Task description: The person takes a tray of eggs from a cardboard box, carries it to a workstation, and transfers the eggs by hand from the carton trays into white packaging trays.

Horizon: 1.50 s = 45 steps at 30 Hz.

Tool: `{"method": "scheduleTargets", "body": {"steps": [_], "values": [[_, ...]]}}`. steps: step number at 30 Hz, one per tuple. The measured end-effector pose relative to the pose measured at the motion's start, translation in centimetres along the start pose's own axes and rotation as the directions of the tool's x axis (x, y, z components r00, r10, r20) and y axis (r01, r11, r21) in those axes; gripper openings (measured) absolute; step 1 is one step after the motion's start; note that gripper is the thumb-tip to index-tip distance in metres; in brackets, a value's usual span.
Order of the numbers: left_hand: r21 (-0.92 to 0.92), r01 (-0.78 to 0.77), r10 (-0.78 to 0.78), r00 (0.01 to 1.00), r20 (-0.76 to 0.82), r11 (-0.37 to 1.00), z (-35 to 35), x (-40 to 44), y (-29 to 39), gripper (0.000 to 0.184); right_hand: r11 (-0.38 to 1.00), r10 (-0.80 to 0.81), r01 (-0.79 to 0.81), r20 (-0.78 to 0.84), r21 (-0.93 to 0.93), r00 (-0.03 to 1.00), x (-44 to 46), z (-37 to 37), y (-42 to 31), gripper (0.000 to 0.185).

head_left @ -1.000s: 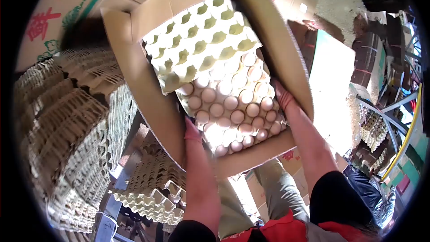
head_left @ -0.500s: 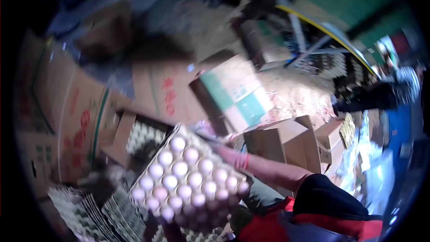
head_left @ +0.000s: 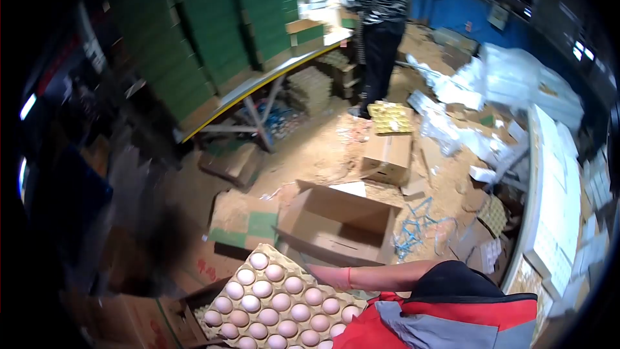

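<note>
Sandy-coloured floor [head_left: 310, 145] spread ahead of you, and tall green cartons [head_left: 203, 19] stood on a yellow-edged table [head_left: 261, 86] to the left. Near that table's far end stood a person [head_left: 382, 39] in a striped top and dark trousers. A long white surface [head_left: 552, 203] ran along the right, with pale plastic sheeting [head_left: 516, 74] heaped near its far end. Just past your right forearm [head_left: 387, 276] sat an open cardboard box [head_left: 352, 210]; farther out, a smaller carton [head_left: 387, 155] bore yellow trays [head_left: 390, 118].

Your red and grey garment [head_left: 445, 323] showed at the bottom, and the egg tray [head_left: 278, 258] was low in front of you, just beside it. Blue strapping [head_left: 413, 229] lay tangled near the open box. Your right hand [head_left: 328, 276] held the egg tray at its far edge, its fingers mostly hidden. Your left hand was out of view, so its fingers could not be judged. Pinkish eggs [head_left: 281, 302] sat in rows in the cups, and a thin red band [head_left: 349, 276] circled your right wrist.
</note>
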<state>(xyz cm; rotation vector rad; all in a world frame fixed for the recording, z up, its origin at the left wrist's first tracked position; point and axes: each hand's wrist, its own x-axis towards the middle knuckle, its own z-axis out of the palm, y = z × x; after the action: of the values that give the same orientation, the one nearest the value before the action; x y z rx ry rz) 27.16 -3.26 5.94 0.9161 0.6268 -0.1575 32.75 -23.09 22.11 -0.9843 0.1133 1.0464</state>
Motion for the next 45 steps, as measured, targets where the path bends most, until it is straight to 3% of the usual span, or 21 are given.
{"method": "scheduleTargets", "body": {"steps": [2, 4, 5, 7, 10, 12, 15, 18, 19, 22, 23, 27, 28, 30, 31, 33, 35, 39, 41, 44, 45], "values": [[0.056, 0.033, -0.037, 0.996, 0.076, 0.998, 3.9, -0.7, -1.5, 0.056, 0.979, -0.15, 0.121, -0.175, -0.166, 0.973, -3.0, -3.9, 0.7, 0.045], [0.123, 0.064, -0.083, 0.984, 0.156, 0.99, 8.2, -1.6, -3.5, 0.056, 0.924, -0.361, 0.336, -0.124, -0.184, 0.924, -6.1, -8.8, 2.8, 0.044], [0.164, 0.079, -0.111, 0.974, 0.196, 0.983, 10.7, -2.1, -4.6, 0.056, 0.974, -0.226, 0.208, -0.253, -0.093, 0.941, -12.1, -8.4, 1.3, 0.044], [0.237, 0.098, -0.165, 0.944, 0.285, 0.967, 15.3, -3.6, -6.6, 0.056, 0.942, -0.179, 0.259, -0.333, 0.212, 0.926, -18.8, -9.0, 1.2, 0.046], [0.326, 0.124, -0.254, 0.884, 0.394, 0.937, 20.6, -4.7, -7.7, 0.056, 0.88, -0.335, 0.439, -0.419, 0.18, 0.844, -21.0, -12.4, 3.5, 0.05], [0.376, 0.111, -0.292, 0.832, 0.471, 0.92, 24.4, -5.7, -9.7, 0.056, 0.9, -0.251, 0.417, -0.633, 0.126, 0.732, -25.9, -13.7, 4.7, 0.051], [0.425, 0.121, -0.354, 0.772, 0.528, 0.897, 28.8, -7.3, -12.4, 0.056, 0.738, -0.39, 0.625, -0.597, 0.253, 0.701, -27.8, -19.3, 10.1, 0.052], [0.476, 0.097, -0.393, 0.716, 0.577, 0.874, 34.5, -9.0, -14.9, 0.056, 0.762, -0.36, 0.648, -0.833, -0.002, 0.421, -30.5, -25.8, 14.5, 0.053], [0.502, 0.085, -0.414, 0.691, 0.593, 0.861, 36.4, -9.6, -15.7, 0.056, 0.748, -0.286, 0.615, -0.716, 0.249, 0.637, -39.6, -19.7, 9.8, 0.054], [0.539, 0.067, -0.456, 0.626, 0.632, 0.839, 42.2, -11.1, -19.1, 0.055, 0.703, -0.373, 0.711, -0.852, -0.003, 0.366, -41.4, -29.6, 14.1, 0.053], [0.541, 0.058, -0.465, 0.592, 0.658, 0.839, 44.3, -11.3, -20.4, 0.055, 0.751, -0.326, 0.66, -0.879, -0.017, 0.349, -44.6, -30.5, 14.7, 0.056], [0.525, 0.047, -0.495, 0.414, 0.764, 0.85, 53.9, -11.5, -24.7, 0.055, 0.484, -0.212, 0.867, -0.945, 0.119, 0.248, -53.5, -41.3, 15.3, 0.057], [0.549, 0.044, -0.528, 0.35, 0.774, 0.834, 57.1, -11.4, -26.5, 0.055, 0.488, -0.264, 0.873, -0.958, -0.031, 0.113, -56.4, -42.9, 15.9, 0.055], [0.634, 0.031, -0.625, 0.213, 0.751, 0.772, 67.0, -16.2, -31.4, 0.052, 0.351, -0.404, 0.883, -0.901, -0.312, -0.158, -64.5, -42.2, 14.4, 0.051], [0.683, 0.018, -0.678, 0.144, 0.721, 0.73, 72.4, -19.5, -34.0, 0.048, 0.314, -0.374, 0.917, -0.919, -0.248, -0.12, -68.4, -42.1, 14.2, 0.048], [0.78, 0.038, -0.781, 0.005, 0.624, 0.624, 79.8, -24.6, -38.1, 0.054, 0.22, -0.216, 0.92, -0.936, -0.324, -0.278, -72.8, -45.0, 16.9, 0.04], [0.833, 0.03, -0.819, -0.169, 0.549, 0.553, 85.4, -28.6, -43.3, 0.058, 0.27, -0.232, 0.849, -0.886, -0.455, -0.401, -77.8, -45.1, 20.1, 0.04], [0.765, -0.224, -0.741, -0.512, 0.434, 0.603, 95.3, -37.4, -53.2, 0.052, -0.144, -0.059, 0.871, -0.875, -0.47, -0.481, -85.5, -44.0, 21.3, 0.041], [0.91, -0.209, -0.798, -0.575, 0.181, 0.357, 99.5, -40.7, -59.5, 0.055, -0.026, -0.021, 0.786, -0.786, -0.618, -0.618, -88.2, -44.2, 22.4, 0.042], [0.913, -0.305, -0.752, -0.659, 0.004, 0.272, 103.8, -44.8, -68.3, 0.054, 0.121, 0.006, 0.644, -0.648, -0.755, -0.761, -91.4, -45.7, 24.7, 0.044], [0.862, -0.352, -0.726, -0.688, 0.026, 0.364, 104.6, -46.5, -70.2, 0.053, 0.114, 0.032, 0.632, -0.633, -0.766, -0.773, -92.3, -46.0, 24.4, 0.044]]}}
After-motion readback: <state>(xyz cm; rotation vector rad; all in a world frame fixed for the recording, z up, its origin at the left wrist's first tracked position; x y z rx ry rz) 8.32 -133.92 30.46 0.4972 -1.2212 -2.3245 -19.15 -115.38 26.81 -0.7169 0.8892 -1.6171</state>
